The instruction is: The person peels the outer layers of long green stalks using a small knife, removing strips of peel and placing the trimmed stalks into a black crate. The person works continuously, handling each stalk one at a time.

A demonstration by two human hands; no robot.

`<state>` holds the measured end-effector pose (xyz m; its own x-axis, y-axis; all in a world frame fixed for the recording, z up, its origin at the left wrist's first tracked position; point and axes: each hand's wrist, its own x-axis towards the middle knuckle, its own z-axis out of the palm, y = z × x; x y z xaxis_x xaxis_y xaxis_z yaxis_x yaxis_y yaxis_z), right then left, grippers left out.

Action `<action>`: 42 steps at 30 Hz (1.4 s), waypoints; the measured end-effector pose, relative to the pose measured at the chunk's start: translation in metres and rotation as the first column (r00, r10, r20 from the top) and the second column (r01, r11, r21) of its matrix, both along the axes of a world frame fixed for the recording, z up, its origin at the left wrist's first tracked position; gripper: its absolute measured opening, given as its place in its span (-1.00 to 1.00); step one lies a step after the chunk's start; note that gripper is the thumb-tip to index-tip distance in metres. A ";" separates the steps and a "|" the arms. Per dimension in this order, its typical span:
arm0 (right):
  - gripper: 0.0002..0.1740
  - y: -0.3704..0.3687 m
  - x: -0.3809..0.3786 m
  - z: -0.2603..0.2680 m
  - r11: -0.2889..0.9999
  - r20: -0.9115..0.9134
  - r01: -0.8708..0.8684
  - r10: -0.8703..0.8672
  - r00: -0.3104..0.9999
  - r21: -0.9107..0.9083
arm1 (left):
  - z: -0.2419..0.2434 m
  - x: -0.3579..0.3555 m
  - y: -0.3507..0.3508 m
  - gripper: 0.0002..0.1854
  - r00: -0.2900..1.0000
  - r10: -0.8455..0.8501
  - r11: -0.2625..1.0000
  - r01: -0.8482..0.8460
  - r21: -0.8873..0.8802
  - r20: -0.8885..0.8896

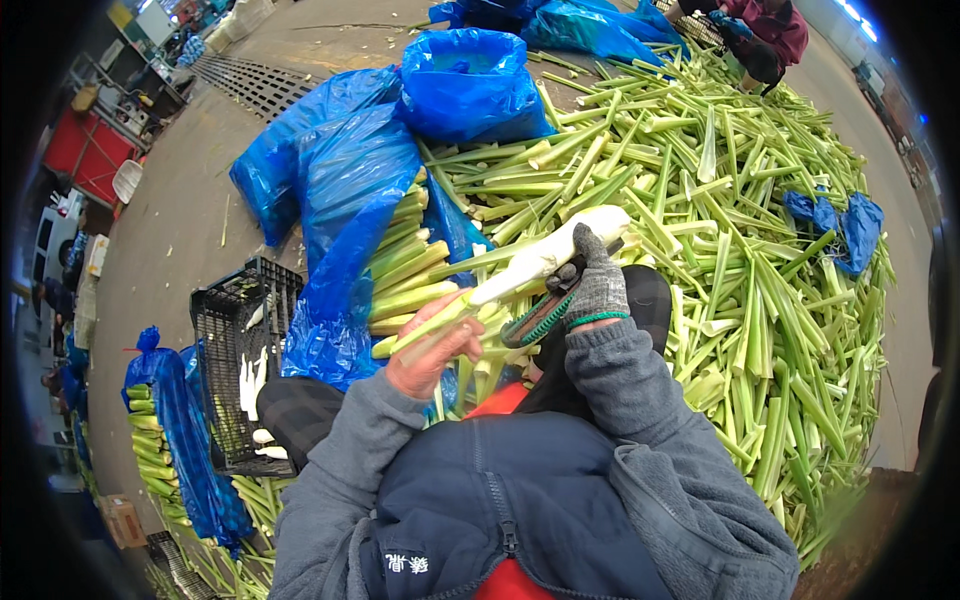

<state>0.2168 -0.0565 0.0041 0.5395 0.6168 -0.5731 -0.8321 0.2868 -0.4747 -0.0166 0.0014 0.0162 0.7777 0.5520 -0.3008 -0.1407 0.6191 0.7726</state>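
Observation:
My left hand point(437, 346), bare, is closed around the green leafy end of a pale stalk vegetable point(536, 255), which looks like a water bamboo shoot. My right hand point(596, 281), in a grey knitted glove with green trim, grips a curved tool point(536, 322) with a brown and green edge; its exact kind I cannot tell. The gloved thumb rests against the thick white end of the stalk. Under my hands, cut stalks point(409, 277) stick out of an opened blue plastic bag point(349, 210). A black plastic crate point(236, 375) with several white peeled shoots stands beside my left knee.
A large heap of green leaf sheaths point(750, 270) covers the floor ahead and to the right. More blue bags point(472, 86) stand ahead; another bundle of stalks point(150, 442) lies at the left. A co-worker point(765, 37) sits at the heap's far edge. A floor grate point(255, 86) lies beyond the bags.

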 end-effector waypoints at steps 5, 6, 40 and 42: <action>-0.75 0.005 -0.011 -0.008 1.000 -0.043 -0.007 0.006 0.999 -0.023 | 0.014 0.019 -0.015 -0.59 0.965 0.250 0.961 -0.257 0.101 0.074; -0.75 0.007 -0.014 -0.008 1.000 -0.049 -0.005 0.004 0.999 -0.019 | 0.015 0.021 -0.015 -0.65 0.948 0.314 0.946 -0.318 0.068 0.062; -0.71 0.037 -0.029 -0.006 0.988 -0.202 -0.131 0.113 0.973 -0.078 | 0.022 0.027 0.034 -0.74 0.917 0.391 0.162 -0.149 0.975 0.075; -0.72 0.037 -0.031 -0.004 0.986 -0.200 -0.135 0.114 0.973 -0.093 | 0.024 0.029 0.035 -0.72 0.925 0.371 0.110 -0.131 0.985 0.081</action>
